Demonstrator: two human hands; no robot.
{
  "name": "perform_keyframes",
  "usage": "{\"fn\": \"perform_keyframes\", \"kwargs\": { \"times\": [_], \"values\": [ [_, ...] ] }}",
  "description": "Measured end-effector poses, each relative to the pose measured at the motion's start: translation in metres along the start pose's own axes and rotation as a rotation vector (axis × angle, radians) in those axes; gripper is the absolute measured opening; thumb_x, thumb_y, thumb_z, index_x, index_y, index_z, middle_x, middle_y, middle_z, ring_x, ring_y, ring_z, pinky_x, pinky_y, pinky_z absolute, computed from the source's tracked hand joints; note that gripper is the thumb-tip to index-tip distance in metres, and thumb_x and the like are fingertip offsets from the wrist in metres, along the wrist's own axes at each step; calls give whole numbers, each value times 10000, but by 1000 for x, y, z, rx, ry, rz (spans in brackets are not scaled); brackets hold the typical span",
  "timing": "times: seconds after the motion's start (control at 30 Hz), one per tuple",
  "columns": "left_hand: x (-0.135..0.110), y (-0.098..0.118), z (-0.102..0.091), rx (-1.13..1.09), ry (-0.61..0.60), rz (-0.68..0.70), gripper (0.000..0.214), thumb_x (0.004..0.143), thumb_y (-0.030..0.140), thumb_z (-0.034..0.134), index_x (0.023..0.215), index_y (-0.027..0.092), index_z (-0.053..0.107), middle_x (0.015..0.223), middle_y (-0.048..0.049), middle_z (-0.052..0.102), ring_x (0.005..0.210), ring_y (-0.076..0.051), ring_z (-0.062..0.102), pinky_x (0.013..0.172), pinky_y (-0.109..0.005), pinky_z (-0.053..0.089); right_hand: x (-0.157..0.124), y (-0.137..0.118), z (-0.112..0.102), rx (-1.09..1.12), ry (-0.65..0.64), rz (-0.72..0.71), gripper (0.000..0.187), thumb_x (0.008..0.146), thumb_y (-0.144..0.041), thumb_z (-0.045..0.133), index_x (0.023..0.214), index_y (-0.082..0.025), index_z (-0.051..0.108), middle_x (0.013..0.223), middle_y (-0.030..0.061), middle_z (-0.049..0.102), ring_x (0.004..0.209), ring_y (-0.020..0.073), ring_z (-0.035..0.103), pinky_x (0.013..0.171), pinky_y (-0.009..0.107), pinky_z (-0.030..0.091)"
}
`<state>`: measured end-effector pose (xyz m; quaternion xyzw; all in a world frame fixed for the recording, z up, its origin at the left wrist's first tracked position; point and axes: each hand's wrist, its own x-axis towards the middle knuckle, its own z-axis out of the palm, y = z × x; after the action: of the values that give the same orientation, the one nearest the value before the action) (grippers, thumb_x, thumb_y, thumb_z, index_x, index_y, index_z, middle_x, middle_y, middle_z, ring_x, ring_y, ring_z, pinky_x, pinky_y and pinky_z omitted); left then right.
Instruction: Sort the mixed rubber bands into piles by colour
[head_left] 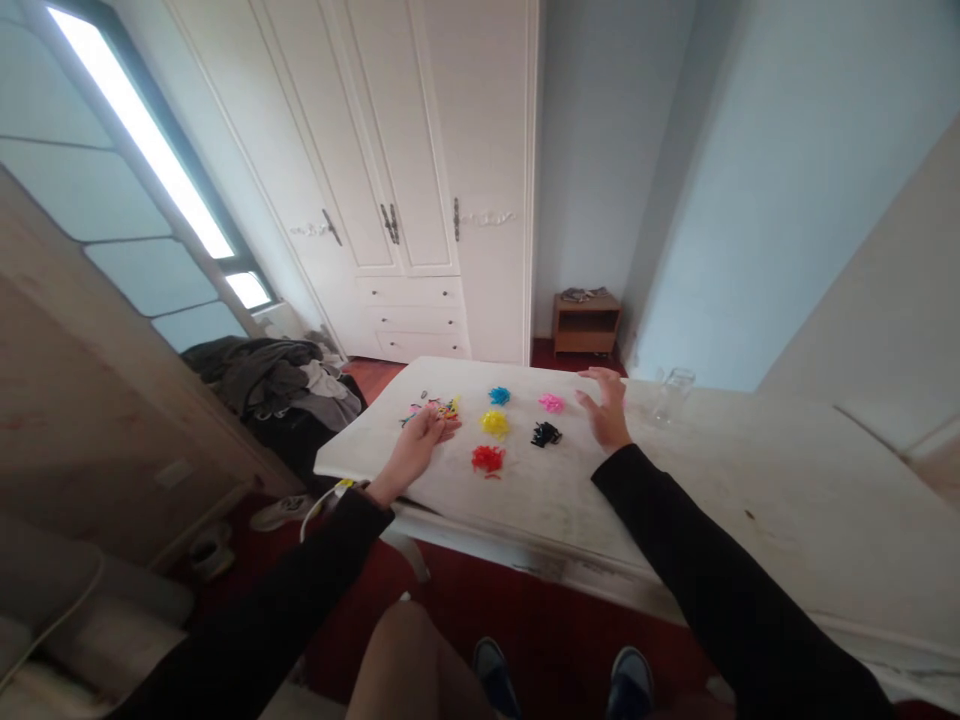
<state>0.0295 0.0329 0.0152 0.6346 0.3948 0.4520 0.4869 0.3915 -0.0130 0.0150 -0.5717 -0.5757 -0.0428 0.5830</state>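
Observation:
My left hand [417, 445] rests at the near side of a mixed pile of small coloured pieces [451, 408], partly covering it. Its fingers stretch to the right, and I make out nothing held in them. To the right of the pink pile [551, 403], my right hand [606, 408] is raised with thumb and fingers apart, holding nothing. Between the hands lie single-colour piles of the same thin little pieces: blue [499, 396], yellow [494, 424], black [546, 434] and red [488, 459]. They are too small to name exactly.
The piles lie on a white table [720, 470]. A clear glass [673, 395] stands beyond my right hand. Clothes [277, 385] are heaped off the table's left end, and a white cable [315, 508] hangs near its left edge. Behind stand a white wardrobe [420, 130] and a small wooden cabinet [586, 325].

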Motion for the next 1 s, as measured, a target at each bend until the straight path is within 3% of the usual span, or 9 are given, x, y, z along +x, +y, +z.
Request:
{"fn": "perform_keyframes", "kwargs": {
  "times": [0.13,0.33,0.53,0.6,0.7,0.87,1.0],
  "values": [
    [27,3,10,65,83,-96,388,799,460,807,809,179,540,905,-98,760,992,-259,755,937,-430,597,1,5,-2,45,25,40,267,848,-418,573,1028,-235,645,1197,103,597,1230,316,517,1134,537,310],
    [53,15,5,130,139,-28,323,800,406,797,771,159,592,815,-84,754,819,-214,759,830,-365,606,-1,-5,0,55,6,12,251,851,-370,583,1052,-238,653,1200,102,591,1214,309,507,1113,508,336],
    [101,29,52,379,-52,304,165,836,310,719,790,165,656,711,-60,734,715,-211,740,706,-309,557,-5,-10,-6,-126,-71,1,274,849,-323,586,1090,-220,664,1190,112,618,1171,329,507,1056,518,361],
    [119,29,67,494,-108,463,85,851,231,670,789,172,666,717,-46,735,698,-183,713,729,-298,538,-5,-12,-11,-199,-82,-23,275,851,-300,584,1097,-215,672,1176,107,640,1161,326,515,1037,506,362],
    [139,21,80,519,-196,593,94,873,148,589,822,175,663,724,-26,717,685,-157,684,727,-276,516,-4,-17,-12,-276,-75,-68,248,886,-287,574,1098,-217,683,1157,93,689,1168,320,523,1008,484,358],
    [146,2,79,498,-228,753,136,915,133,526,900,190,649,819,-21,693,745,-145,652,736,-261,499,2,-35,21,-355,-99,-144,211,970,-279,563,1116,-204,694,1098,78,760,1108,287,582,997,475,323],
    [143,3,69,541,-251,797,131,957,184,530,900,192,647,863,-32,694,792,-159,636,753,-271,488,11,-53,57,-365,-192,-211,266,990,-360,607,1181,-202,703,1124,87,773,1133,298,570,966,466,327]
  ]
}}
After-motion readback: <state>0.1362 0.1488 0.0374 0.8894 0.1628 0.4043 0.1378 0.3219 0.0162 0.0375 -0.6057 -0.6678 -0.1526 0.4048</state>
